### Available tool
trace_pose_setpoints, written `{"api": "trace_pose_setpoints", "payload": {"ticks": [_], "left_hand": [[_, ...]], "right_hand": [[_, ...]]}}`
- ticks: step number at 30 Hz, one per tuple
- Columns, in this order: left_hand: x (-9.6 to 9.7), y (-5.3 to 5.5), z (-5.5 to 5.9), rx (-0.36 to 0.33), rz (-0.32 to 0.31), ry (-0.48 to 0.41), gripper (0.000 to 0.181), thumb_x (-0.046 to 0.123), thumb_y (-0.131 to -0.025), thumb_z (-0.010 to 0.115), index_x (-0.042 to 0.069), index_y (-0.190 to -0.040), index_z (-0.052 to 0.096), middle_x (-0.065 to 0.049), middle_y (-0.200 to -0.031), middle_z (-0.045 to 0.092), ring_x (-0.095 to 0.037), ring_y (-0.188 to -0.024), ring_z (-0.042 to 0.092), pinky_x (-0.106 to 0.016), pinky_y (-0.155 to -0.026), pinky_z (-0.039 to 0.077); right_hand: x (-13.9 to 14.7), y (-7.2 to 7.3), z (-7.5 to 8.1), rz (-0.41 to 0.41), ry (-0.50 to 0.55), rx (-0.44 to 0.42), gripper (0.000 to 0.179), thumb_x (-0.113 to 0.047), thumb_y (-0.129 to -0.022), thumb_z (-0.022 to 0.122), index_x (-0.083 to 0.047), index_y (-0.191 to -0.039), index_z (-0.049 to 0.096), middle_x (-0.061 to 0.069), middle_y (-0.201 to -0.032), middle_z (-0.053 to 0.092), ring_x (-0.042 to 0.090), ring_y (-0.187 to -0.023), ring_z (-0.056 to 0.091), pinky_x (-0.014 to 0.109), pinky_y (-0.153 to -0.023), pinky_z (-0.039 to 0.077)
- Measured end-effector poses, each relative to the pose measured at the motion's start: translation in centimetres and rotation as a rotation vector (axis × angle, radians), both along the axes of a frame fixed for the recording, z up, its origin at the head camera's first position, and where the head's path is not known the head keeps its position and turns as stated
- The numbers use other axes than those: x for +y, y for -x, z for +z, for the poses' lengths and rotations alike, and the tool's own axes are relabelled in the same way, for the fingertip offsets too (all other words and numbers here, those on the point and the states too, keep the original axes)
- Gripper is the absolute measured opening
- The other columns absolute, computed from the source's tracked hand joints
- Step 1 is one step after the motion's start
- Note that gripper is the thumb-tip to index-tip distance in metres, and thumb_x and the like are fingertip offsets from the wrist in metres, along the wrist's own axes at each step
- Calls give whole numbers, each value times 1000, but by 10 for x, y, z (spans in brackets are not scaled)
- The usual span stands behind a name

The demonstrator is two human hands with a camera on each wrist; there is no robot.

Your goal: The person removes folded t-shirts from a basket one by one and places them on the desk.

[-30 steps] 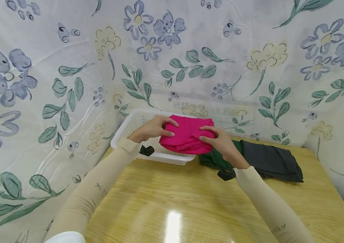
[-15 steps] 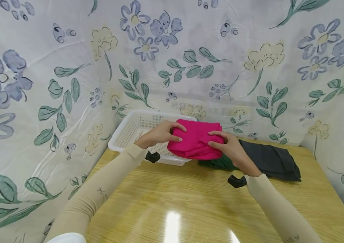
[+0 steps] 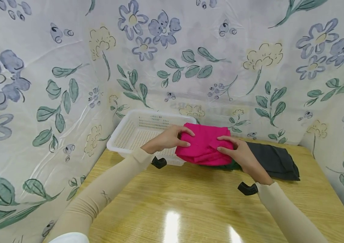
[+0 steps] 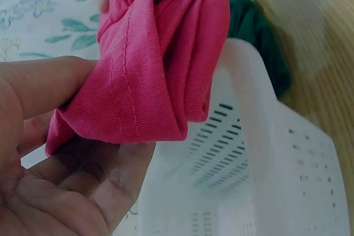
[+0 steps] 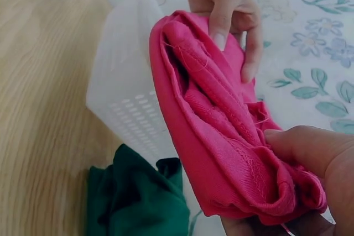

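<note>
A folded pink garment [image 3: 203,143] is held up between both hands, over the right end of a white plastic basket [image 3: 120,126]. My left hand [image 3: 170,138] grips its left edge, thumb on the near face and fingers behind. On the opposite edge, my right hand [image 3: 240,153] pinches the cloth between thumb and fingers. Stitched hems show in the left wrist view on the pink garment [image 4: 133,81]. Its layered folds and loose threads face the right wrist camera. A dark green folded cloth [image 5: 138,197] lies below, mostly hidden by the pink one in the head view.
A dark grey folded cloth [image 3: 275,160] lies on the wooden table [image 3: 172,195] to the right, beside the green one. The basket stands at the back left, against a floral curtain [image 3: 172,60] that rises behind and along both sides.
Both hands have carried the pink garment to the right and slightly nearer, from over the basket toward the green cloth. More of the basket's inside shows now. The grip looks the same.
</note>
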State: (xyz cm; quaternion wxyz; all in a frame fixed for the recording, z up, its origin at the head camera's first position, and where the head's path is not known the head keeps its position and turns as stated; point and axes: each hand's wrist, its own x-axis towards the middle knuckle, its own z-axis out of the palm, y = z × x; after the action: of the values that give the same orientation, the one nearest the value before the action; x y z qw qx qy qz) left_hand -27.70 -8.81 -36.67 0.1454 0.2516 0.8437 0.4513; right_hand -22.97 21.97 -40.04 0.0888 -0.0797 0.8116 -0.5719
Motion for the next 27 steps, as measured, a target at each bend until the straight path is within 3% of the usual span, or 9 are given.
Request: {"api": "trace_pose_setpoints", "payload": {"ticks": [9,16,23,27], "left_hand": [[22,-5,-7,10,-48,-10,34,7,-92,78,12,-125,72,-8,-105,63,-21,-93,59,-28,-76,53],[37,-13,-12,31,-77,-3,34,9,-93,78,13,-126,71,-7,-90,60,-18,-82,53,-25,-70,47],[44,-25,-17,28,-36,32,34,10,-92,79,15,-124,72,-5,-93,63,-16,-82,54,-26,-71,47],[59,-25,-24,33,-76,27,33,11,-93,79,15,-125,72,-2,-99,64,-16,-88,57,-25,-74,50]], "right_hand": [[20,-15,-6,-44,-19,-11,53,-31,-94,78,-20,-143,62,11,-144,50,21,-96,58,26,-72,51],[35,-24,-14,-71,-6,-23,53,-32,-93,79,-21,-142,62,12,-125,60,19,-84,62,28,-70,55],[43,-29,-24,-58,-4,-31,54,-33,-93,79,-20,-143,62,8,-97,58,13,-68,52,27,-59,45],[56,-38,-29,-93,-31,-29,54,-32,-94,78,-19,-143,61,12,-122,60,17,-84,60,28,-68,53]]}}
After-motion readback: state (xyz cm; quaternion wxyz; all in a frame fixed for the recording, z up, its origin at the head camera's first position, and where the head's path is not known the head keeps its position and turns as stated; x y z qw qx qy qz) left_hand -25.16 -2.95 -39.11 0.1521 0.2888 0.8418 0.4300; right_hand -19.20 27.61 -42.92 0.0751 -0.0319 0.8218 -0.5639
